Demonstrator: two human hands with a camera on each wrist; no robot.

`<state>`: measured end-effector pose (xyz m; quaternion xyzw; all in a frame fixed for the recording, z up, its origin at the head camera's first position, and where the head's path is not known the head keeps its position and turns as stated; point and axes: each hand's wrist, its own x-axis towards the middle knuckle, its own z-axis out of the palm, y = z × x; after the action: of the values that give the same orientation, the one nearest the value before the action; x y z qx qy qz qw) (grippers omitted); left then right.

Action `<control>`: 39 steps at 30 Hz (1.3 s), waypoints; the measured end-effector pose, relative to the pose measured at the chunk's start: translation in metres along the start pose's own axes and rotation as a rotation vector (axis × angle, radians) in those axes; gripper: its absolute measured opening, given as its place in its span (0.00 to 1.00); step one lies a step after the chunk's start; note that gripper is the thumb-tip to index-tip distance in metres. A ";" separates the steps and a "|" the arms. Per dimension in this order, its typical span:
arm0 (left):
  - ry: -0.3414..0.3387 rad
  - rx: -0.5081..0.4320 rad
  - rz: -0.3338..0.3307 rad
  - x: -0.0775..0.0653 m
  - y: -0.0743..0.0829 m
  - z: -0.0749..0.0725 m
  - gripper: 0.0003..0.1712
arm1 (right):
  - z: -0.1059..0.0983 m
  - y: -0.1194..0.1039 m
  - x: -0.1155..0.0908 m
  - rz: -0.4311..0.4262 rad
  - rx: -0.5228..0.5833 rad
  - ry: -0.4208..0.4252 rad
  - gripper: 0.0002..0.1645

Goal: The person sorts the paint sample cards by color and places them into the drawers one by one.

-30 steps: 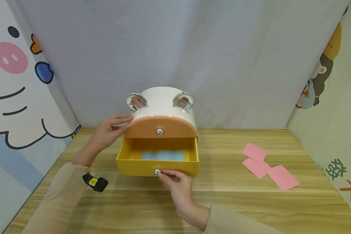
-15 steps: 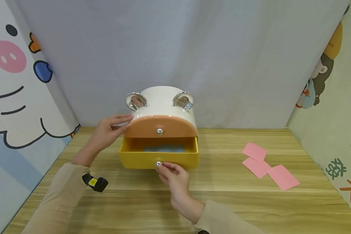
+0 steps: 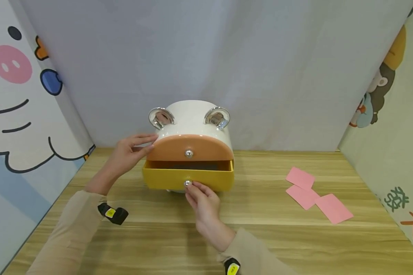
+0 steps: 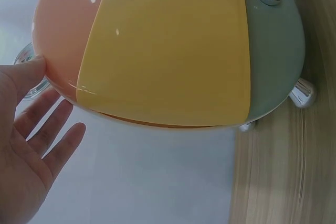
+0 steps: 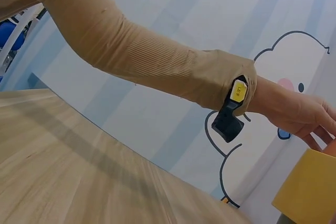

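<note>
A small white cabinet (image 3: 192,114) with two silver ears stands at the table's back. Its orange top drawer (image 3: 168,149) is closed, while the yellow drawer (image 3: 165,178) below sticks out part way. My right hand (image 3: 206,208) pinches the silver knob (image 3: 187,183) on the yellow front between thumb and fingers. With fingers nearly straight, my left hand (image 3: 125,152) rests against the cabinet's upper left side. The left wrist view shows that thumb at the orange front's edge, and a green bottom drawer (image 4: 275,51) with its own knob. Most of the yellow drawer's inside is hidden by its front.
Several pink cards (image 3: 334,208) lie overlapping on the wooden table (image 3: 261,244) to the right. Behind the cabinet hangs a pale curtain (image 3: 278,76). Cartoon-printed panels (image 3: 13,126) flank the table. Silver feet (image 4: 303,93) carry the cabinet.
My right hand has moved away from me with the knob, sliding the yellow drawer farther into the cabinet. The light blue sheet inside has dropped almost out of sight. My left hand stays in place.
</note>
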<state>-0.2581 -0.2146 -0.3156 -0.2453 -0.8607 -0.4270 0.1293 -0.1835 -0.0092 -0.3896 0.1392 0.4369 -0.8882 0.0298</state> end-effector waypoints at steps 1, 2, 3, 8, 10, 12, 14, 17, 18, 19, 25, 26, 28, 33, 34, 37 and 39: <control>0.000 -0.004 0.000 0.000 0.000 0.000 0.19 | 0.001 0.000 0.002 -0.001 0.004 0.003 0.07; 0.002 -0.009 0.001 0.000 0.000 0.000 0.19 | 0.002 -0.001 0.004 -0.004 0.007 0.007 0.07; 0.004 -0.013 0.002 0.000 0.000 0.000 0.19 | 0.002 -0.001 0.006 -0.007 0.009 0.010 0.07; 0.021 -0.020 0.019 0.001 -0.001 0.001 0.18 | 0.006 -0.003 0.017 -0.010 0.018 0.022 0.09; 0.024 -0.021 0.018 0.001 -0.002 0.001 0.18 | 0.007 -0.004 0.021 -0.005 0.022 0.023 0.07; 0.023 -0.026 0.014 0.001 -0.002 0.001 0.18 | 0.007 -0.004 0.024 -0.001 0.024 0.024 0.06; 0.020 -0.038 0.011 0.001 -0.001 0.001 0.18 | 0.007 -0.005 0.026 0.000 0.023 0.017 0.05; 0.020 -0.045 0.014 0.001 0.000 0.000 0.18 | 0.006 -0.006 0.027 0.006 0.016 0.006 0.04; 0.020 -0.044 0.016 0.001 0.000 0.000 0.18 | 0.006 -0.006 0.027 0.007 0.012 0.000 0.05; 0.020 -0.042 0.016 0.001 0.000 0.000 0.18 | 0.005 -0.006 0.027 0.005 0.005 -0.006 0.05; 0.014 -0.045 -0.006 0.001 -0.001 0.000 0.19 | -0.007 -0.002 0.023 -0.023 -0.097 -0.016 0.11; 0.013 -0.049 -0.010 0.001 -0.001 0.000 0.19 | -0.010 -0.001 0.022 -0.028 -0.130 -0.012 0.12; 0.013 -0.054 -0.011 0.000 -0.001 0.000 0.19 | -0.016 0.003 0.021 -0.037 -0.202 0.004 0.14; 0.015 -0.050 -0.008 0.000 -0.001 0.001 0.19 | -0.029 0.015 0.025 -0.067 -0.324 0.061 0.17; 0.015 -0.047 -0.008 0.000 -0.001 0.001 0.19 | -0.031 0.018 0.026 -0.071 -0.331 0.069 0.17; 0.012 -0.043 -0.011 0.000 -0.001 0.001 0.19 | -0.033 0.025 0.030 -0.079 -0.325 0.083 0.16; 0.012 -0.039 -0.011 0.000 0.000 0.001 0.19 | -0.033 0.029 0.033 -0.096 -0.314 0.096 0.16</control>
<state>-0.2582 -0.2140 -0.3162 -0.2406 -0.8527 -0.4458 0.1274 -0.2024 0.0008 -0.4398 0.1539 0.5774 -0.8018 -0.0122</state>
